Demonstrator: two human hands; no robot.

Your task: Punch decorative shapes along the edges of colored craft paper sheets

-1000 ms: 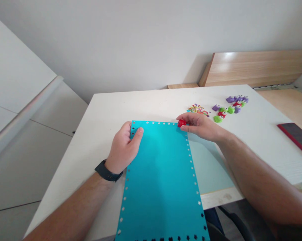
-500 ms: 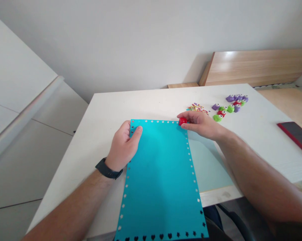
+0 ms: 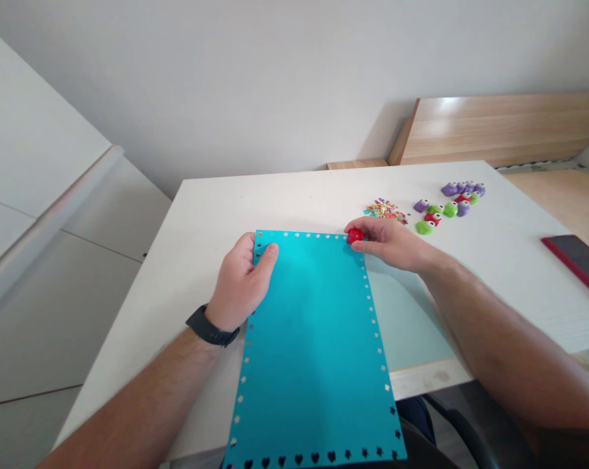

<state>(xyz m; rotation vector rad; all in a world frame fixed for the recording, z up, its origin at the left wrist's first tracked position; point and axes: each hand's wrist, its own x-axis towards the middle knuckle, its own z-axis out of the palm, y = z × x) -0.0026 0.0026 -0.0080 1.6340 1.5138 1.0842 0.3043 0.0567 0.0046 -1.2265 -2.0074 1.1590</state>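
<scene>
1. left hand (image 3: 240, 280) clamps the turquoise sheet (image 3: 314, 326) by its upper-left edge, thumb on top; right hand (image 3: 387, 241) pinches a red punch (image 3: 355, 236) at the upper-right corner.
2. risk, judged: close-set holes could merge or tear if the punch sits skewed.
3. risk: the sheet may sag or twist, its near end reaching past the table edge.
4. surface: white table (image 3: 255, 198); paper bits (image 3: 386, 210) just beyond right hand.
5. room: pale wall (image 3: 275, 85) beyond both hands.
</scene>
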